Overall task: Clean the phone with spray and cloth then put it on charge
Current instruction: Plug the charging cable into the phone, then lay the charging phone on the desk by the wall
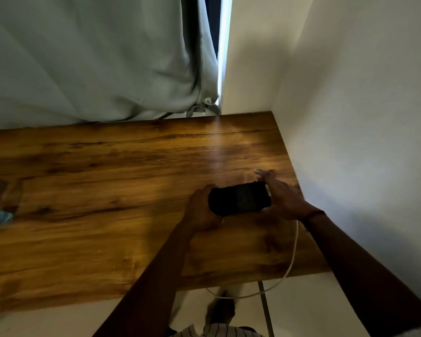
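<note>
A black phone (240,198) lies sideways just above the wooden table (107,181), near its right end. My left hand (202,210) grips the phone's left end, fingers curled round it. At the phone's right end is my right hand (281,197), fingers stretched out straight past the far corner; whether its thumb holds the phone is hidden. A white charging cable (292,259) runs from under my right wrist down over the table's front edge and loops above the floor. Its plug is hidden.
A white wall (350,117) closes off the table's right side. A pale curtain (95,57) hangs behind the table. At the far left edge sit blurred items, a blue-green cloth-like thing (0,217) among them. A metal table leg (265,307) stands below the front edge.
</note>
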